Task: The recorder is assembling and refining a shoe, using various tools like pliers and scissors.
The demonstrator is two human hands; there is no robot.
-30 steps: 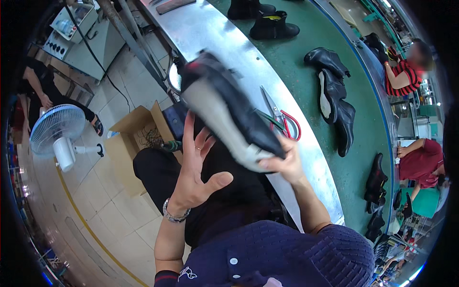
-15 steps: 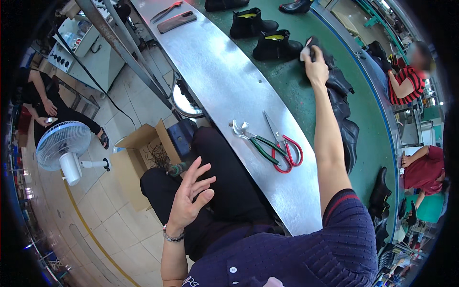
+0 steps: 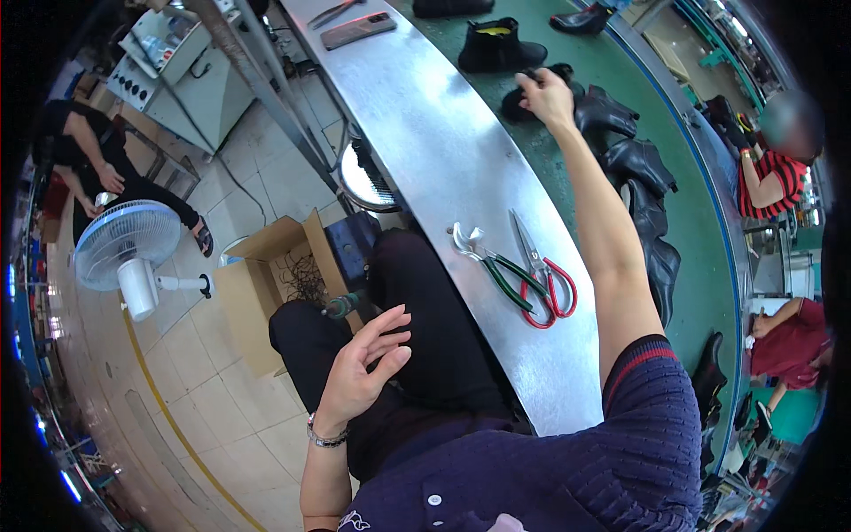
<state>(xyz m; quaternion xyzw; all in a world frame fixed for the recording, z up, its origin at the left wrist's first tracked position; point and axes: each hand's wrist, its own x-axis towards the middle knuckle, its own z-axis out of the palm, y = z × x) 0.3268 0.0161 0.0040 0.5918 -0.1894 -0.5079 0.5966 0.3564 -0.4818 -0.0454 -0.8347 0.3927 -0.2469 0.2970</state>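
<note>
My right hand (image 3: 550, 99) reaches over the green belt, its fingers closed round the upper part of a black ankle boot (image 3: 515, 106). Part of that boot is hidden beneath the hand. Just beyond stands another black boot (image 3: 502, 49) with a yellow lining. Several black boots (image 3: 638, 164) lie in a row to the right of my forearm. Above my lap my left hand (image 3: 359, 372) hovers, empty, with slightly bent fingers apart. Close to its fingertips is a green tool (image 3: 342, 306) by my knee.
Green-handled pincers (image 3: 496, 270) and red-handled scissors (image 3: 542, 279) lie on the metal ledge (image 3: 443, 151). A phone (image 3: 359, 31) rests farther off. Left of my legs are an open cardboard box (image 3: 253, 301) and a fan (image 3: 128, 253). People sit across the belt and at left.
My right hand has let go of a boot at the row and moved left onto another black boot, which is now tipped. The left hand's fingers have drawn in slightly. The view has shifted.
</note>
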